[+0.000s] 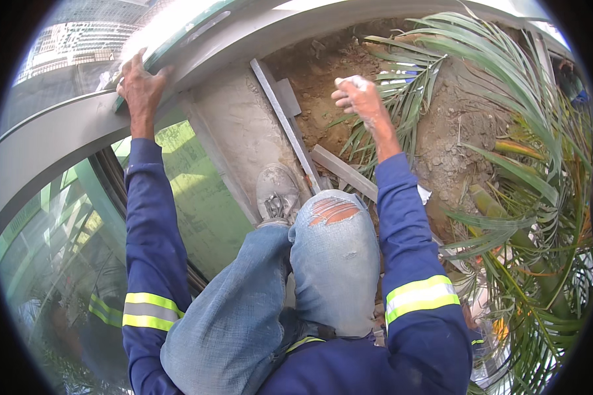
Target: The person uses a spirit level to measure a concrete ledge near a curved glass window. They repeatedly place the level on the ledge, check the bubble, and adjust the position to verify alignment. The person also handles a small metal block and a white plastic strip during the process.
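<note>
At the upper left, my left hand (141,91) grips the top edge of a glass panel (190,31), its thumb lying along the near side. The panel stands on a grey metal ledge (66,141). My right hand (364,105) is raised over the soil to the right, its fingers curled closed. Something small and white shows at the fingertips, but I cannot make out what it is. Below it, beside my bent knee, a long grey metal bar (284,122) lies along the concrete strip (234,125). A shorter grey bar (344,172) lies at an angle near it.
My dusty shoe (277,191) stands on the concrete. To the left is a reflecting glass pane (66,263), with a green surface (197,197) next to it. Palm fronds (507,164) spread over the brown soil (336,85) on the right. A person (573,82) is partly visible at the far right.
</note>
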A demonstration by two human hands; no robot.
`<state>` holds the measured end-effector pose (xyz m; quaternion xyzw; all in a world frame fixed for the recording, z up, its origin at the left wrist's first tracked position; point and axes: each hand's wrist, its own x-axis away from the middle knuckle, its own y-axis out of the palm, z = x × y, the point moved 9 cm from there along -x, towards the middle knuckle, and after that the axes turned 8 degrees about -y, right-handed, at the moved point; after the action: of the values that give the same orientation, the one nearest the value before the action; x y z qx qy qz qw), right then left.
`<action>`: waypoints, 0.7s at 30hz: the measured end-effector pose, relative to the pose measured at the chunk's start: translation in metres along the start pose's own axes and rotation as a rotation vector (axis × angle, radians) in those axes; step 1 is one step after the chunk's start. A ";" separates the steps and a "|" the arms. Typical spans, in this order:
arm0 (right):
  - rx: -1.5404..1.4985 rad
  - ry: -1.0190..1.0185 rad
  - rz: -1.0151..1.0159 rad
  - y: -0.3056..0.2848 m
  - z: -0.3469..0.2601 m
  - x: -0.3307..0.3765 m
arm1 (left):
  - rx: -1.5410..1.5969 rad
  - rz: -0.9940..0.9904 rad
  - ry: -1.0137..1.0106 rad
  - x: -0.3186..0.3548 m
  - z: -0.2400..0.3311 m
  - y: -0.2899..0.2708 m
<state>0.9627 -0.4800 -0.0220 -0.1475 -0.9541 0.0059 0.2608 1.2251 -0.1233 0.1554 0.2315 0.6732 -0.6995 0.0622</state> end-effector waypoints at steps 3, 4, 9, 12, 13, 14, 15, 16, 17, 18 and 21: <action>0.160 -0.041 -0.159 0.058 0.059 0.029 | 0.258 -0.102 -0.208 0.030 0.037 -0.025; 0.203 -0.068 -0.217 0.081 0.049 0.045 | 0.370 -0.219 -0.318 0.047 0.043 -0.020; 0.457 -0.188 -0.204 0.121 0.043 0.054 | 0.682 -1.193 -0.436 0.159 0.169 0.075; 0.496 -0.220 -0.234 0.150 0.046 0.053 | 0.679 -1.305 -0.417 0.186 0.132 0.188; 0.462 -0.209 -0.248 0.168 0.054 0.038 | 0.778 -1.330 -0.403 0.184 0.113 0.211; 0.499 -0.175 -0.188 0.175 0.053 0.038 | 0.854 -1.336 -0.394 0.176 0.088 0.229; 0.508 -0.121 -0.180 0.159 0.063 0.044 | 0.842 -1.339 -0.375 0.187 0.109 0.227; 0.520 -0.123 -0.159 0.157 0.071 0.041 | 0.820 -1.322 -0.351 0.189 0.125 0.218; 0.518 -0.133 -0.143 0.162 0.080 0.036 | 0.792 -1.299 -0.330 0.189 0.138 0.205; 0.552 -0.156 -0.115 0.171 0.086 0.031 | 0.640 -1.388 -0.378 0.194 0.142 0.206; 0.643 -0.246 -0.096 0.174 0.092 0.007 | 0.473 -1.312 -0.352 0.189 0.141 0.238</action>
<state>0.9597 -0.3053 -0.1133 -0.0111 -0.9335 0.3118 0.1770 1.1188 -0.2377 -0.1412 -0.3297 0.4840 -0.7469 -0.3151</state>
